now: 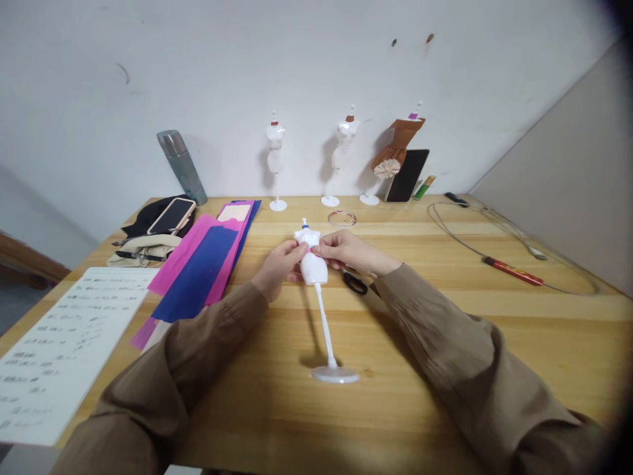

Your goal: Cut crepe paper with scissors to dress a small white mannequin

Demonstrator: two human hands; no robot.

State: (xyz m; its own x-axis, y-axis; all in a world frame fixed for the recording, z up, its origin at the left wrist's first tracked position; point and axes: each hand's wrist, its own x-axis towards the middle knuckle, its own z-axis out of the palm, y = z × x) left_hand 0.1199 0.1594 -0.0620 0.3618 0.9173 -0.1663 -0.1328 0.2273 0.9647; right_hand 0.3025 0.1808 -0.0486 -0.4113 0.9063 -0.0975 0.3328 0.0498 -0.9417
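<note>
Pinching a pink strip at the waist of the miniature dress form, upright on the wooden table, with fingertips of left hand and right hand. Otherwise bare, with pink and blue paper sheets flat at left.

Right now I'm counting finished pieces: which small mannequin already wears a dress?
The rightmost mannequin at the wall: it wears a brown dress. The middle mannequin, the left mannequin and the held mannequin have none.
</note>
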